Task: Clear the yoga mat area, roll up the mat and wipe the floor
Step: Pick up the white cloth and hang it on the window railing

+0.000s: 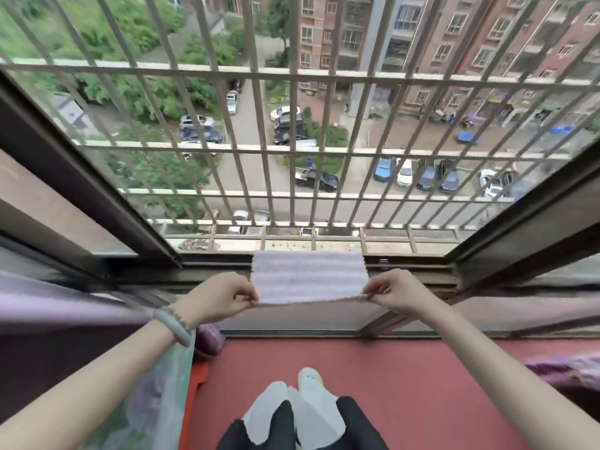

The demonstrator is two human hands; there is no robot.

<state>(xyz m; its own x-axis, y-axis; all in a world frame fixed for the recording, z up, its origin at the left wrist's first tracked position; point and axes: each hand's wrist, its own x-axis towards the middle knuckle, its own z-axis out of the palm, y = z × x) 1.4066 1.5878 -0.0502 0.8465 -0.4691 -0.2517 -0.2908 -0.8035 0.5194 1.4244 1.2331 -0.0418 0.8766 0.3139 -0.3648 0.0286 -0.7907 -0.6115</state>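
Observation:
A pale lilac ribbed cloth (308, 276) lies spread over the window sill track, its far edge at the open window. My left hand (220, 297) pinches the cloth's near left corner. My right hand (394, 292) pinches the near right corner, so the near edge is stretched taut between both hands. A green bangle sits on my left wrist. No yoga mat shows in this view.
A metal safety grille (292, 151) closes the open window, with a car park far below. Dark window frames (97, 203) flank both sides. Purple curtains (48, 306) hang left and right. Red floor (406, 384) lies under my feet in white slippers (308, 404).

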